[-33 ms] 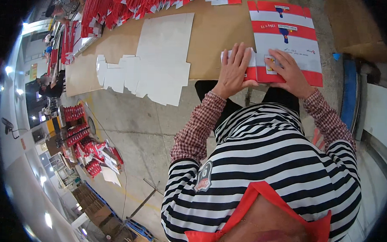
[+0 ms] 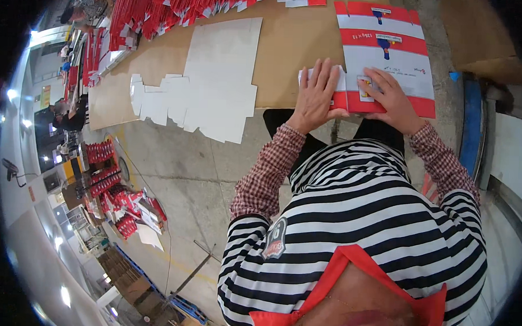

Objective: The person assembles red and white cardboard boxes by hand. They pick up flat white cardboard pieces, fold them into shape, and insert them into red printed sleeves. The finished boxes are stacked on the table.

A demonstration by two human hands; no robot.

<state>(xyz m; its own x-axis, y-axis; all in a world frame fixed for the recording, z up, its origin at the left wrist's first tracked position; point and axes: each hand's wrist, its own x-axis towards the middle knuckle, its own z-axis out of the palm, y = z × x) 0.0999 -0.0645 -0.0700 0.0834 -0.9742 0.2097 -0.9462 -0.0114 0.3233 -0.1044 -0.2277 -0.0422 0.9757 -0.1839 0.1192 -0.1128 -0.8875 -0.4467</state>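
Observation:
A flat red-and-white printed carton sheet (image 2: 385, 52) lies at the right end of the table, in front of my body. My left hand (image 2: 318, 93) rests flat with its fingers stretched over a small side flap (image 2: 340, 85) at the carton's left edge. On the near part of the carton lies my right hand (image 2: 392, 98), palm down and fingers spread, beside a small printed picture. Both thumbs point inward near the carton's front edge. What lies under the palms is hidden.
Plain white card blanks (image 2: 221, 75) lie overlapped on the brown tabletop (image 2: 288, 49) to the left. Red-and-white folded cartons (image 2: 163, 10) crowd the far side. More red cartons (image 2: 124, 201) are stacked at the lower left. A blue-edged frame (image 2: 471, 124) stands at right.

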